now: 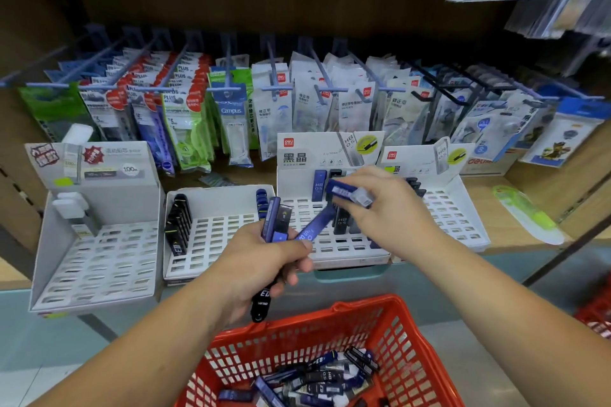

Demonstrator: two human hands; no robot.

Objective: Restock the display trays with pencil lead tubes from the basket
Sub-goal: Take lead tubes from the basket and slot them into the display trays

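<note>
Because the stock lies loose in the red basket (pixel 363 304) below the shelf, I have the left hand (pixel 261 261) serving as a magazine. Its fingers are curled round a bunch of tubes (pixel 276 218), blue and black mixed, held between basket and shelf so the other hand has a short reach. The right hand (pixel 386 208) is over the third tray (pixel 344 249) from the left, thumb and fingertips pinching a single blue tube (pixel 345 192) by its body, clear cap pointing right. It lies tilted, not yet stood in a slot. That tray has a few blue and black tubes upright along its back, so I judge this one belongs beside them. The loose tubes (pixel 317 380) are heaped in the basket, and the neighbouring tray (pixel 215 241) shows black tubes (pixel 178 225) lined along its left edge with most slots bare. Restocking looks early. Next I would turn the tube upright and seat it in a free slot.
</note>
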